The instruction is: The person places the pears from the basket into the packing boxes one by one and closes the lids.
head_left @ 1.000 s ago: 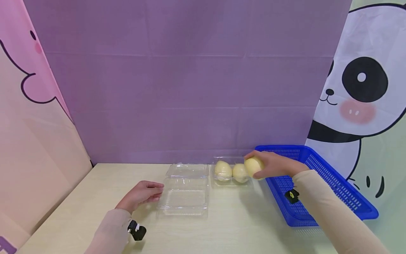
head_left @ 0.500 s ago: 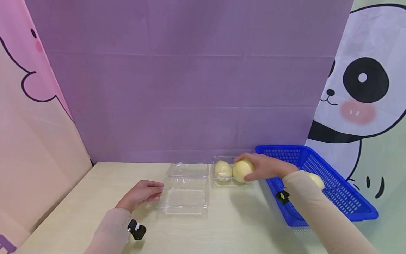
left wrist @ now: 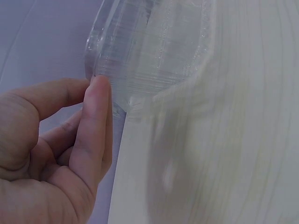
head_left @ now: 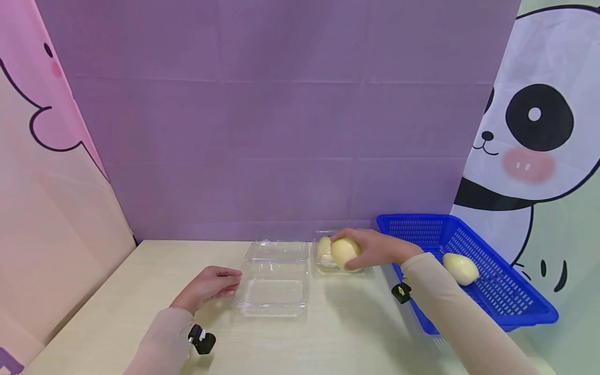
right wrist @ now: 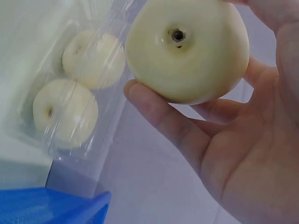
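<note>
My right hand [head_left: 377, 247] grips a pale yellow pear [head_left: 346, 252] and holds it raised over a small clear plastic box [head_left: 367, 270]. Two more pears sit in that box; in the right wrist view one pear [right wrist: 93, 59] lies behind the other pear [right wrist: 65, 113]. From the head, the held pear covers much of them. At the left, my left hand [head_left: 210, 287] pinches the left rim of an open clear plastic container [head_left: 274, 294] between thumb and finger. The left wrist view has those fingertips at the container's edge [left wrist: 100, 51].
To the right stands a blue perforated basket [head_left: 508, 310], with one pear [head_left: 461, 269] visible in it; my right forearm passes over its near left side. A purple cloth backdrop [head_left: 281, 130] hangs behind the light wooden table [head_left: 281, 349].
My right hand has carried the held pear leftward from the basket's edge, across the small box. The basket's pear, hidden behind my sleeve earlier, shows fully. My left hand stays put.
</note>
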### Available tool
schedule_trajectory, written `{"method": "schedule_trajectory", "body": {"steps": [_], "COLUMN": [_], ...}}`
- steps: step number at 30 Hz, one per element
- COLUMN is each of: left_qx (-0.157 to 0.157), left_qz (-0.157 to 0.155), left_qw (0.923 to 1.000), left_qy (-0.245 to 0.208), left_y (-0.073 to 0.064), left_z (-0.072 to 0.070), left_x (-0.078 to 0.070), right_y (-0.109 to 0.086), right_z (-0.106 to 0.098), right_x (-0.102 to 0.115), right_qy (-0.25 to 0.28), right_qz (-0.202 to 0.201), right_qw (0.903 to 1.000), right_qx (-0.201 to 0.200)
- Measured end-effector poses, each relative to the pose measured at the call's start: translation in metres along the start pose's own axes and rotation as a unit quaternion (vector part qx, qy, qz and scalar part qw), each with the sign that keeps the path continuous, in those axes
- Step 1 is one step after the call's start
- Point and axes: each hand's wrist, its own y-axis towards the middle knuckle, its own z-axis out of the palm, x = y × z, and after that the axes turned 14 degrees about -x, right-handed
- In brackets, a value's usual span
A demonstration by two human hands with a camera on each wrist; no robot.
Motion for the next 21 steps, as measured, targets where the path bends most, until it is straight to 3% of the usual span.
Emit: {"method": "schedule_trajectory", "body": {"steps": [21], "left_qx": [-0.002], "left_qz": [-0.005], "left_qw": [1.0], "left_qy": [0.001], "left_y": [0.0], "left_z": [0.0], "left_x": [-0.001], "right_y": [0.018], "right_z": [0.037], "right_x": [0.008], "right_qy": [0.048], "right_qz": [-0.027], "right_qw": [0.9985], "right_qx": [-0.005]}}
